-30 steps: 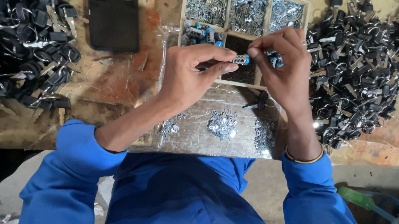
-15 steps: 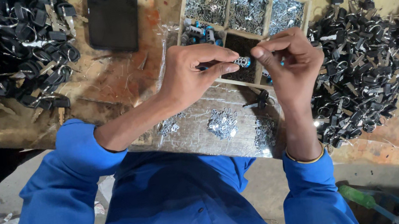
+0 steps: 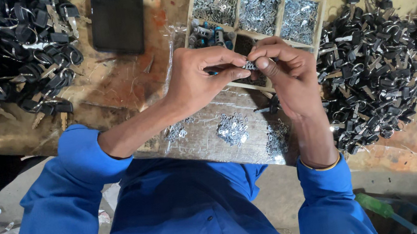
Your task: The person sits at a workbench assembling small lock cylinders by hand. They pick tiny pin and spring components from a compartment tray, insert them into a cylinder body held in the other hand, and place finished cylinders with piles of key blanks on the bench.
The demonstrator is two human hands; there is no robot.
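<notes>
Centrally, I note a small metal part (image 3: 249, 65) pinched between both hands above the wooden compartment tray (image 3: 320, 15). My left hand (image 3: 197, 78) grips its dark end; my right hand (image 3: 289, 75) closes thumb and forefinger on its silvery tip. Fingers hide most of it. Silver pieces fill the tray's far compartments. Loose silver bits (image 3: 232, 129) lie near me on clear plastic sheet (image 3: 207, 144). Black-headed key heaps sit left (image 3: 3, 48) and right (image 3: 381, 65); a black phone (image 3: 117, 17) lies far left.
</notes>
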